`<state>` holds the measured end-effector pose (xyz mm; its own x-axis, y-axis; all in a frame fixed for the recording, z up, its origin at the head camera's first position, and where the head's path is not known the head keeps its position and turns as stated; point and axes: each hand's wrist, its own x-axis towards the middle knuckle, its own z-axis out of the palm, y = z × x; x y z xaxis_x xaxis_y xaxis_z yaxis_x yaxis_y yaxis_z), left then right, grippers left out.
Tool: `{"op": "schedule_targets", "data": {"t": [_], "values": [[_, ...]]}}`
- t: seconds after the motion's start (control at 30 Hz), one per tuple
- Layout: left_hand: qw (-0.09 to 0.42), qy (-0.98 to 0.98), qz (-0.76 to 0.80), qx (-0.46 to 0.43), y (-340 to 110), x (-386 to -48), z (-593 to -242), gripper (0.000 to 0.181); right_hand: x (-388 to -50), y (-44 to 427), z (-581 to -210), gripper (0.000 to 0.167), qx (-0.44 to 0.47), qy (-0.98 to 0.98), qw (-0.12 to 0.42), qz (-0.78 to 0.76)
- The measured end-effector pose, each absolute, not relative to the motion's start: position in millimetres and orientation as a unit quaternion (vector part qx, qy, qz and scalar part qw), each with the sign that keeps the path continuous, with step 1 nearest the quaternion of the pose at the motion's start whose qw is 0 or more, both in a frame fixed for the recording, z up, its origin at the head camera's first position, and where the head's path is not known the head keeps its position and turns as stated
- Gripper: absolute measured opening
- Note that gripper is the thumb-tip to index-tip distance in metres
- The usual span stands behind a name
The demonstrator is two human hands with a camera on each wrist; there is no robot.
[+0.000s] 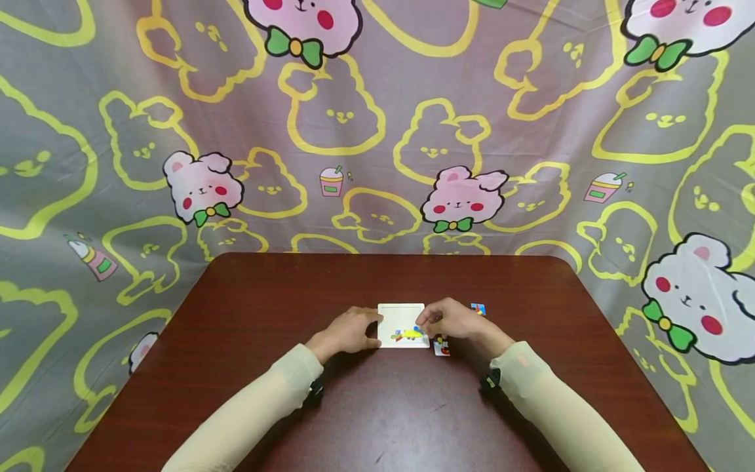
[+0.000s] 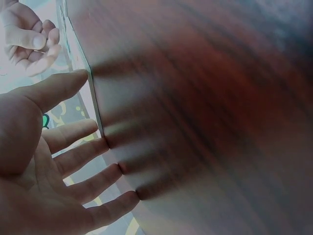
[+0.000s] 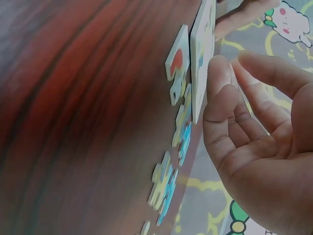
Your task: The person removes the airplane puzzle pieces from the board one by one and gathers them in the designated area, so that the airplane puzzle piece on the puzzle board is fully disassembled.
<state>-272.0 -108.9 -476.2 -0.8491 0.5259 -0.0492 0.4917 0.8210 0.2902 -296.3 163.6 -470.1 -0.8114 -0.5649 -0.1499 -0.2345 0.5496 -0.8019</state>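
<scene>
A white square puzzle board [image 1: 401, 313] lies on the table, with colourful jigsaw pieces [image 1: 411, 335] along its near side. My left hand [image 1: 352, 330] rests at the board's left edge, thumb and fingers spread, its fingertips down at the table in the left wrist view. Over the board's right side hovers my right hand [image 1: 448, 319]. Its fingers [image 3: 220, 100] are loosely bent, and nothing shows between them and the thumb. Beside the board's near right corner lies a loose jigsaw piece [image 1: 442, 347].
Another loose piece [image 1: 478, 308] lies beyond my right wrist. The right wrist view shows several flat pieces [image 3: 163, 183] lying along the board's side. A patterned cloth [image 1: 377, 131] hangs behind the brown table [image 1: 389, 406].
</scene>
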Motion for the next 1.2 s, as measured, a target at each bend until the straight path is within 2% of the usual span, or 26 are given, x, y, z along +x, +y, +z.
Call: {"op": "schedule_targets", "data": {"t": [0.4, 0.9, 1.2], "values": [[0.062, 0.951, 0.138, 0.271, -109, -271, -475, 0.056, -303, 145, -476, 0.024, -0.258, 0.856, 0.191, -0.406], [0.064, 0.955, 0.134, 0.256, -109, -272, -477, 0.055, -303, 133, -477, 0.023, -0.266, 0.86, 0.203, -0.386], [0.063, 0.955, 0.132, 0.258, -109, -272, -477, 0.056, -302, 129, -475, 0.018, -0.279, 0.865, 0.174, -0.378]]}}
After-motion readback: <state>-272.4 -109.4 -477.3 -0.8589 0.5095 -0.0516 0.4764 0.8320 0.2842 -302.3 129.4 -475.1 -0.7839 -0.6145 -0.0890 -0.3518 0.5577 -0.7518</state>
